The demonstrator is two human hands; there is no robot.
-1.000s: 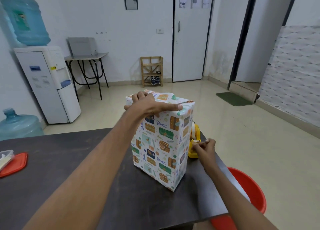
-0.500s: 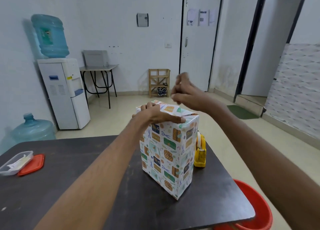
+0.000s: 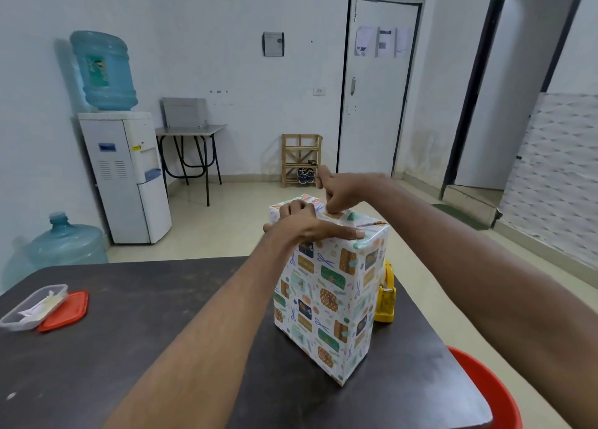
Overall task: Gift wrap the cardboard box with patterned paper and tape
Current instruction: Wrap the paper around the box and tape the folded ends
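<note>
While the cardboard box [image 3: 326, 296], covered in patterned paper, stands upright near the right edge of the dark surface [image 3: 129, 347], a yellow tape dispenser [image 3: 385, 302] sits just beside its right face, partly hidden behind it. Well to the left of the box lie a clear container [image 3: 32, 305] and, touching it, a red lid [image 3: 64, 310]. Below and to the right of the box, past the edge of the surface, a red tub [image 3: 488, 393] shows on the floor. Beyond the box stand a water dispenser [image 3: 126, 176], a wooden rack [image 3: 301, 160] and a closed door [image 3: 375, 89].

Both forearms reach over the surface to the top of the box. The left hand [image 3: 310, 226] lies across the near top edge, one finger stretched flat along it, pressing the folded paper down. The right hand [image 3: 339, 192] comes from above with fingers curled, fingertips on the top fold; whether they pinch a strip of tape cannot be told.
</note>
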